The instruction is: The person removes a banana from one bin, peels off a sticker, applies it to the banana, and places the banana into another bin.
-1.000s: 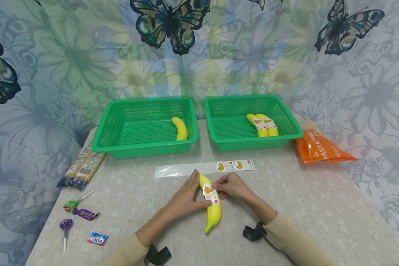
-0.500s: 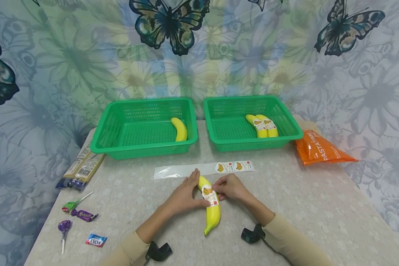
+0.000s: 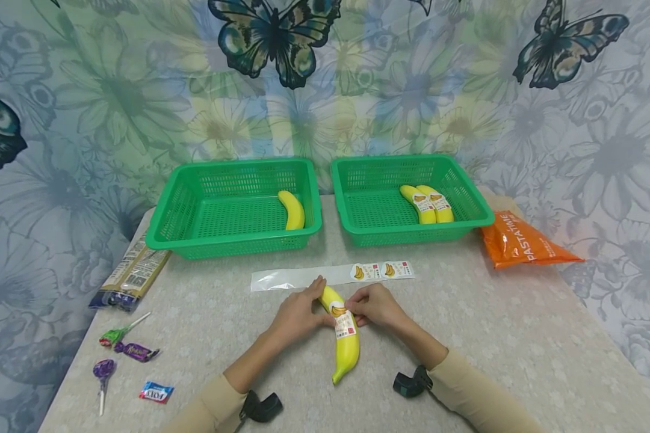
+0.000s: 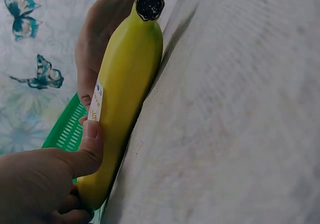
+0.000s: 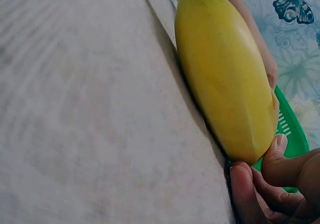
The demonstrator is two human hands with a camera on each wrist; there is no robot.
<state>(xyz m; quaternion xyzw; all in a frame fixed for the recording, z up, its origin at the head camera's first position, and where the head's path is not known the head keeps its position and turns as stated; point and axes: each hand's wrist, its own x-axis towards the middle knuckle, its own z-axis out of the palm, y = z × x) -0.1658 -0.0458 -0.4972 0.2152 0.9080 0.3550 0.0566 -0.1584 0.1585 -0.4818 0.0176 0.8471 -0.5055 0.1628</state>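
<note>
Both hands drew in a little closer around the banana (image 3: 342, 334) over the last second, and the left hand's fingers, stretched flatter before, bent more over its far end; the fruit itself barely shifted on the table (image 3: 498, 337).

At this moment the banana lay on the tabletop near the person, well in front of the 2 green baskets, its far end between the hands and its stalk end pointing back toward the person. The left hand (image 3: 298, 313) gripped it from the left side, thumb pressed against the skin just beside the sticker (image 3: 343, 320), as the left wrist view showed (image 4: 90, 144). The right hand (image 3: 375, 305) had its fingers curled and pinching at the sticker's right edge on the banana; the right wrist view showed fingertips (image 5: 280, 149) touching the fruit's end.

Just beyond the hands lay a clear backing strip (image 3: 303, 277) with 2 more banana stickers at its right end. The left basket (image 3: 195, 201) held 1 bare banana (image 3: 292, 209); the right basket (image 3: 466, 195) held 2 bananas (image 3: 428, 204) lying side by side, each with a sticker.

An orange packet (image 3: 522, 243) lay right of the right basket. At the table's left edge were a flat pasta packet (image 3: 131, 275), 2 lollipops (image 3: 114, 332) and 2 wrapped sweets (image 3: 156, 393).
</note>
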